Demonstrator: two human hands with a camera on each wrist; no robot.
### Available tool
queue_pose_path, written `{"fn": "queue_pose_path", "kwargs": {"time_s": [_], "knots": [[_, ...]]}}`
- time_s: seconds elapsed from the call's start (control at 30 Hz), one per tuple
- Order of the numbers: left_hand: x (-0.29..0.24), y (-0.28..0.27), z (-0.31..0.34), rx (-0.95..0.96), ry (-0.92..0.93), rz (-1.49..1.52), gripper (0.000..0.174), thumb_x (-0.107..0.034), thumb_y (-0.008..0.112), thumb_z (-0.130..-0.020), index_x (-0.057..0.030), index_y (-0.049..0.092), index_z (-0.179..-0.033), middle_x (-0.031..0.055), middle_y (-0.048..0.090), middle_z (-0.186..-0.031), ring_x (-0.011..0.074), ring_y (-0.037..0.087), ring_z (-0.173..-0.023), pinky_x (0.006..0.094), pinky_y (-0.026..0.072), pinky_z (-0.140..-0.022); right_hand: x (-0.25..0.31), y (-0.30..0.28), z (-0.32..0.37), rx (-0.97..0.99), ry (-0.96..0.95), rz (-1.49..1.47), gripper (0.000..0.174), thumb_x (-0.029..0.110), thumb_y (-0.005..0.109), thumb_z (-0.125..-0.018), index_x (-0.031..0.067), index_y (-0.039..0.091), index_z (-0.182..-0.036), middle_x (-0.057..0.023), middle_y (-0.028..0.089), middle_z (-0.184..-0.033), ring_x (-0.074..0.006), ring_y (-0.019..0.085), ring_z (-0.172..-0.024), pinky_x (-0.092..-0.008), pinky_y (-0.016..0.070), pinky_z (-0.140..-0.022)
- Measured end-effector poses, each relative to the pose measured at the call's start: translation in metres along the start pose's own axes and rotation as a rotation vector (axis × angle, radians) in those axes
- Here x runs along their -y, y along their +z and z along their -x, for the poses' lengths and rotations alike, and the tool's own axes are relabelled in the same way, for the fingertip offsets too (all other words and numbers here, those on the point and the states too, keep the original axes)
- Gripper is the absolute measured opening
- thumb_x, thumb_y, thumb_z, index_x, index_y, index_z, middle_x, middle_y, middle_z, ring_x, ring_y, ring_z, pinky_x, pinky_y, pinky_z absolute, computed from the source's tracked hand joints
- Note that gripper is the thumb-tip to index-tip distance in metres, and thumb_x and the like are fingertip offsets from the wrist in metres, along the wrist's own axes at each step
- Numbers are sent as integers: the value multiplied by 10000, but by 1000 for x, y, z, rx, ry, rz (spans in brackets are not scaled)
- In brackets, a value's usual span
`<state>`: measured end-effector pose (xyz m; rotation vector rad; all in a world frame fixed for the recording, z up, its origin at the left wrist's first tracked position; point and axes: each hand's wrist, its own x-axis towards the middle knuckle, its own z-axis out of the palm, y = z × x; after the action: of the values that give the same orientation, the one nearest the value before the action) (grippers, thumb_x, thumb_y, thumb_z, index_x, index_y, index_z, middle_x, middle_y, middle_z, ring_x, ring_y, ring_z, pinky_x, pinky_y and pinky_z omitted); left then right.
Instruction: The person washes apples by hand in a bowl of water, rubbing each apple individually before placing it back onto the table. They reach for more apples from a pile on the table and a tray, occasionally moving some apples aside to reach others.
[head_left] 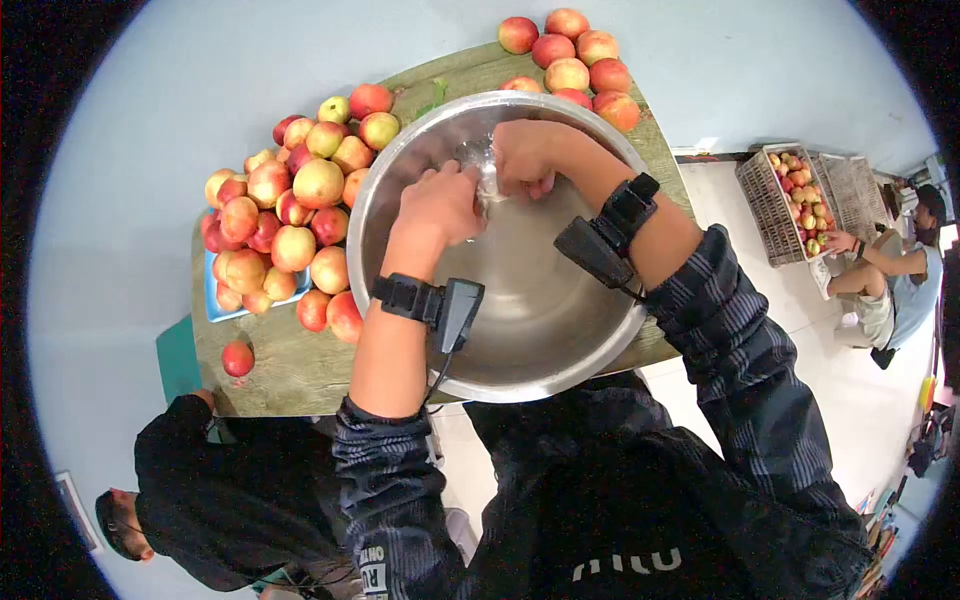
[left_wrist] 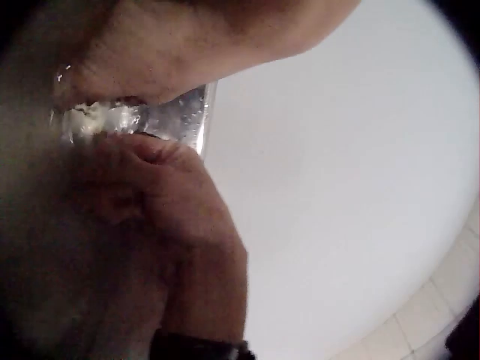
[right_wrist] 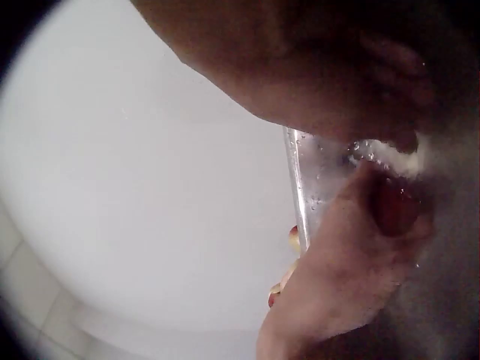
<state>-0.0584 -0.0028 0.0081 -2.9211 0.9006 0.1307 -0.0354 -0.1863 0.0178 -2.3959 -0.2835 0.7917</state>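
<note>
Both bare hands are inside a large steel basin [head_left: 640, 300], over its far side. My left hand [head_left: 440, 200] has its back turned up and its fingers bent toward the right. Close beside it, my right hand [head_left: 522, 160] has curled fingers pointing down. Splashing water [head_left: 480, 178] glints between them. In the left wrist view a pale, whitish patch [left_wrist: 86, 120] shows in the splash between the left hand [left_wrist: 150, 52] and the right hand [left_wrist: 176, 191]. I cannot tell whether either hand holds something. Drops cling to the basin's inner wall [right_wrist: 307, 172].
A heap of peaches [head_left: 295, 185] fills a blue tray [head_left: 215, 300] left of the basin. Several more peaches [head_left: 567, 76] sit behind it on the wooden table [head_left: 300, 385]. A person in black [head_left: 230, 490] is at the left; another person [head_left: 900, 290] sits by a peach crate [head_left: 765, 215].
</note>
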Motion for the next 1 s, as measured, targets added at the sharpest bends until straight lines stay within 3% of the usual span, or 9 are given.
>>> {"fn": "queue_pose_path", "kwargs": {"time_s": [0.2, 0.3, 0.43, 0.53, 0.6, 0.67, 0.77, 0.9, 1.0], "knots": [[-13, -28, -6, 206, -84, -39, 331, -378, 640, -833, -106, 745, -989, 146, 707, -1079, 324, 694, -986, 464, 555, -862, 9, 1, 2, -45, 30, 77, 160, 121, 687, -748, -13, 703, -661, -151, 677, -631, -252, 684, -564, -391, 561, -540], [0, -17, -10, 50, -171, 103, 389, -398, 593, -890, -37, 733, -858, 197, 715, -1007, 396, 684, -956, 502, 535, -883, -7, 6, -18, -82, -37, 50, 186, 141, 685, -737, -19, 697, -643, -155, 676, -628, -258, 679, -554, -400, 553, -532], [7, -12, -9, 118, -126, 299, 342, -374, 622, -869, -56, 709, -958, 206, 711, -999, 418, 671, -956, 501, 528, -889, -17, 10, -22, -116, -126, 156, 174, 140, 679, -731, -17, 710, -664, -161, 681, -640, -257, 685, -571, -405, 551, -545], [5, 1, -10, 34, -69, 307, 381, -367, 664, -822, -70, 663, -1061, 208, 708, -986, 417, 665, -952, 499, 524, -885, -20, 6, -21, -94, -316, 341, 247, 146, 536, -849, -38, 700, -833, -153, 700, -720, -251, 688, -601, -371, 560, -555], [1, 11, -7, -81, 5, 237, 443, -363, 692, -787, -73, 625, -1116, 208, 705, -962, 411, 664, -942, 502, 521, -874, -14, 3, -16, -100, -294, 155, 336, 202, 465, -937, -48, 689, -942, -147, 711, -772, -250, 690, -630, -355, 560, -571], [2, 11, -8, -67, -4, 272, 457, -362, 704, -767, -83, 616, -1119, 205, 696, -920, 408, 664, -933, 501, 517, -862, -3, 3, -10, -146, -77, -332, 415, 312, 465, -993, -42, 682, -999, -144, 716, -800, -250, 695, -673, -361, 555, -605], [4, -4, -8, 22, -54, 352, 425, -366, 697, -775, -86, 616, -1084, 200, 685, -876, 403, 663, -919, 492, 512, -840, -1, -2, -12, -57, 22, -631, 638, 512, 391, -1024, -61, 672, -1032, -191, 717, -905, -295, 703, -822, -408, 555, -749], [22, -10, -8, 79, -59, 531, 338, -377, 631, -824, -112, 616, -1033, 156, 693, -867, 389, 660, -926, 476, 510, -824, 0, -15, 6, 94, 29, -948, 817, 623, 274, -1011, -101, 646, -1073, -274, 680, -1057, -386, 658, -1023, -465, 496, -934], [28, -18, -5, -38, -113, 517, 294, -365, 592, -878, -86, 593, -970, 172, 691, -888, 400, 655, -874, 482, 494, -761, 3, -20, 6, 142, 33, -1134, 875, 661, 241, -998, -122, 612, -1123, -313, 643, -1135, -430, 618, -1112, -491, 455, -1010]]}}
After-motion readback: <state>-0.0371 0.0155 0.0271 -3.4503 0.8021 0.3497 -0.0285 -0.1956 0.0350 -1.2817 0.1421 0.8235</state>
